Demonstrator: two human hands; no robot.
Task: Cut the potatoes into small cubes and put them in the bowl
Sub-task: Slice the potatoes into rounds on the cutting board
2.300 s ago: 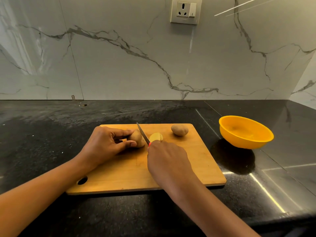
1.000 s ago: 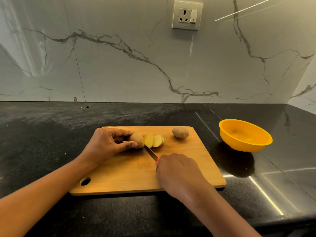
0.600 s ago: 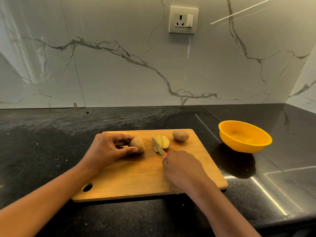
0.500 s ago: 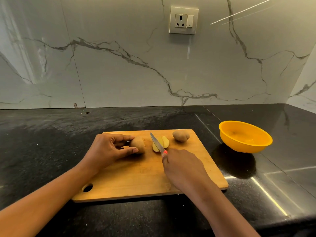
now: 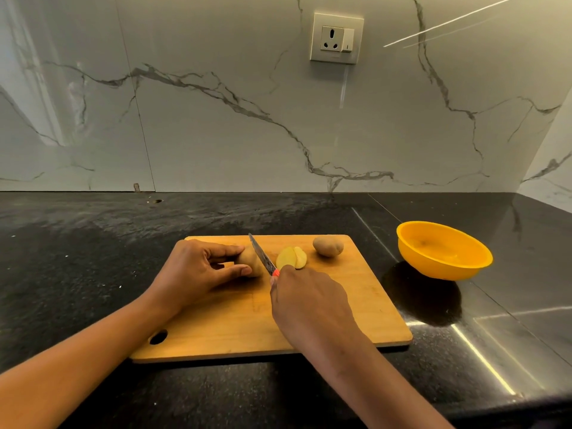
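Note:
On the wooden cutting board (image 5: 356,305) my left hand (image 5: 195,270) grips a partly cut potato (image 5: 250,258) between thumb and fingers. My right hand (image 5: 306,301) holds a knife (image 5: 261,254) with a red handle; its blade stands against the potato's cut right end. Two yellow slices (image 5: 291,257) lean just right of the blade. A whole potato (image 5: 328,246) lies at the board's far right corner. The orange bowl (image 5: 464,267) sits on the counter to the right, with nothing in it.
The board lies on a black stone counter (image 5: 77,274) against a marbled wall. A wall socket (image 5: 336,38) is high above the board. The counter's front edge runs along the bottom right.
A second slice came off the potato. The knife pushed the slices aside to the right, then went back to the potato's cut end. My left hand kept its hold.

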